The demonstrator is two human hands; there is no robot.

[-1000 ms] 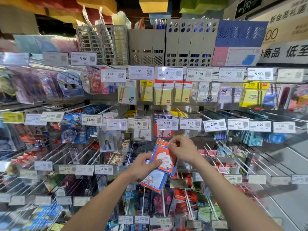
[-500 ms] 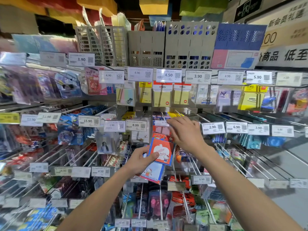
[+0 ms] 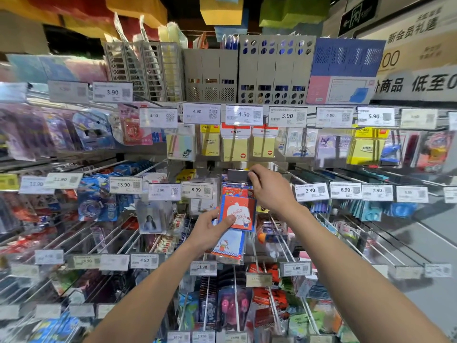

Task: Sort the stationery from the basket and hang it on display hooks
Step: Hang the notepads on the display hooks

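At the middle of the hook wall, a red Hello Kitty notepad pack (image 3: 238,214) sits just below a hook whose price-tag flap (image 3: 238,175) is tipped up, its header level with matching red packs (image 3: 237,189) already hanging behind it. The left hand (image 3: 210,231) is closed on the pack's lower left edge, thumb across the printed face, and also carries a blue-and-white pack (image 3: 228,246) beneath it. The right hand (image 3: 268,190) has risen over the past second from the pack's top corner to the flap, which its fingertips now pinch and hold lifted; the pack itself has travelled upward with both hands from a lower row. This shift indicates that the sorting choice for this item is made and the hanging step is under way: the hook tip appears freed, though the tip and the pack's hang hole are hidden behind the hand and cannot be confirmed. Neighbouring tags reading 8.99 (image 3: 196,190) and 2.90 (image 3: 311,191) flank the target hook, with yellow sticky-note packs (image 3: 235,147) on the row above. The basket is out of view.
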